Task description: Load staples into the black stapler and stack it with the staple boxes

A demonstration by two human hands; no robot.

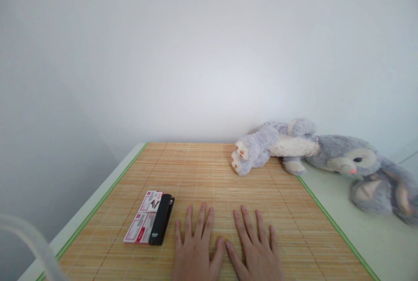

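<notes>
My left hand [197,246] lies flat on the bamboo mat [209,176] with its fingers spread. Beside it, palm down and fingers apart, rests my right hand [256,246]. The two thumb tips are close together, and neither hand holds anything. To the left of my left hand, a black stapler [160,220] lies lengthwise on the mat. Against its left side are red-and-white printed small boxes [140,224], one above the other; the upper one carries a picture of a dark tool.
A grey plush rabbit [294,146] lies on its side across the mat's back right corner and the white table [375,237]. Behind stands a pale wall [209,55]. A blurred whitish curved cable or tube [32,237] crosses the lower left corner.
</notes>
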